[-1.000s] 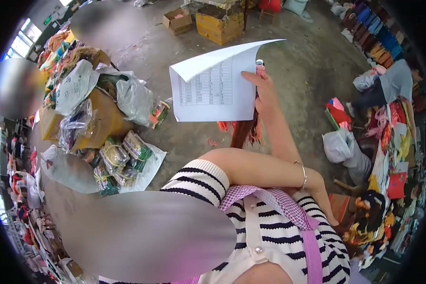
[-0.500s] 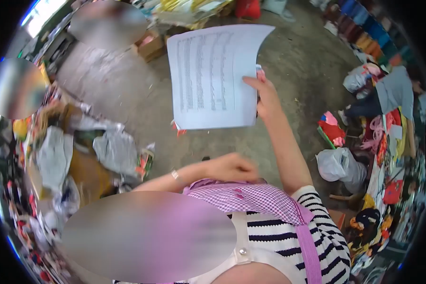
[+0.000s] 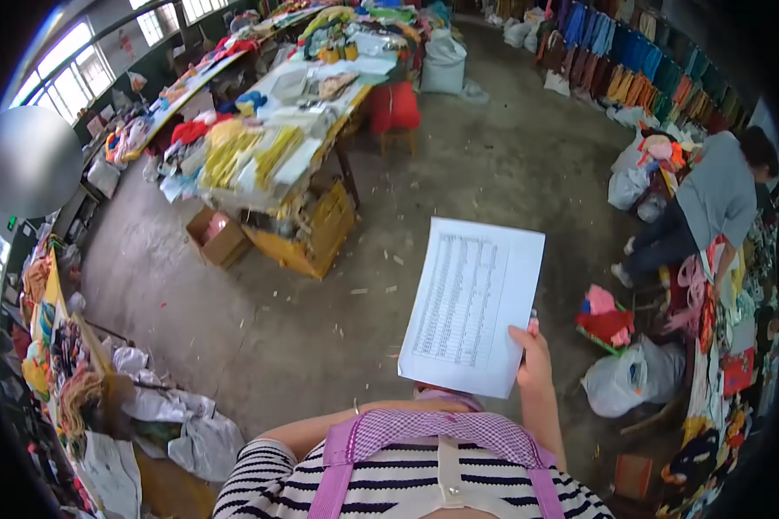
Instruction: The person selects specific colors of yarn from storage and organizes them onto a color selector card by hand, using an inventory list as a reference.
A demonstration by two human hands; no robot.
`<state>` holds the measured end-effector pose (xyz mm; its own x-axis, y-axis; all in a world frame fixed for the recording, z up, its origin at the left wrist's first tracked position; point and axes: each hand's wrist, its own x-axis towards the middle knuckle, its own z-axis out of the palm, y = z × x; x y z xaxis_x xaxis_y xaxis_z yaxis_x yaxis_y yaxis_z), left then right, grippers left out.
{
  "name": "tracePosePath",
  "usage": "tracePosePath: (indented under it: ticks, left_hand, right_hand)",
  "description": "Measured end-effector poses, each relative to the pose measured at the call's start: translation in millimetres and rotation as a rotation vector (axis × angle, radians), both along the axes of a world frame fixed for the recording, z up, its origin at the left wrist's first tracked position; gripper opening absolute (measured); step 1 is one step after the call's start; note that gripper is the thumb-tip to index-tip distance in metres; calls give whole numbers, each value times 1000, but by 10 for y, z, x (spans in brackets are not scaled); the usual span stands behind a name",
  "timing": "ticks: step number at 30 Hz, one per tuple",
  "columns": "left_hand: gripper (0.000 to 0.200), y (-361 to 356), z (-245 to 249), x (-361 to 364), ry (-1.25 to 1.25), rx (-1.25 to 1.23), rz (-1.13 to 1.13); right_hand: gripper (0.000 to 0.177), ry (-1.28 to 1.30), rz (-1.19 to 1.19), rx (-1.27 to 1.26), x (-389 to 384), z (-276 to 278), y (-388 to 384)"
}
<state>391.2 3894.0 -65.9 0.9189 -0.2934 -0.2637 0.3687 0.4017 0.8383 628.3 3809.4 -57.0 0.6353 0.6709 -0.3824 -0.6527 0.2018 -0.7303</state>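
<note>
My right hand grips the right edge of a white printed sheet of paper, thumb on top. The sheet is tilted, with a printed table of rows and columns facing me. A small pinkish bit shows at its edge above my thumb; I cannot make out what it is. My left forearm bends across my front, a thin bracelet at the wrist. The checked purple apron and the sheet's lower edge mostly hide my left hand, so its fingers do not show.
A long table heaped with cloth and yellow packets stands ahead left, a cardboard box beside it. A red-covered stool is by its end. On the right, a person in grey bends over piled goods near a white sack.
My view has lifted toward the room. The sheet, still in my right hand, now appears lower and nearer my body. My left hand, visible before, is now mostly hidden.
</note>
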Motion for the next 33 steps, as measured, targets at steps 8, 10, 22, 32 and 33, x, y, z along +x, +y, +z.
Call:
tracePosePath:
  ticks: [8, 10, 22, 32, 33]
  left_hand:
    - [30, 1292, 430, 1570, -26, 25, -35]
    - [30, 1630, 439, 1905, -39, 33, -6]
    - [31, 3852, 471, 4327, -84, -34, -228]
    - [32, 5393, 393, 6662, -44, -64, -423]
    - [32, 5562, 423, 6919, -43, -55, -423]
  right_hand:
    - [25, -4, -97, 15, 1547, 379, 1055]
    - [25, -55, -96, 22, 1997, 399, 1343]
    - [35, -136, -309, 16, 4256, 821, 2944]
    - [36, -86, -409, 86, 6163, 417, 4192]
    - [36, -82, -414, 86, 6432, 412, 4383]
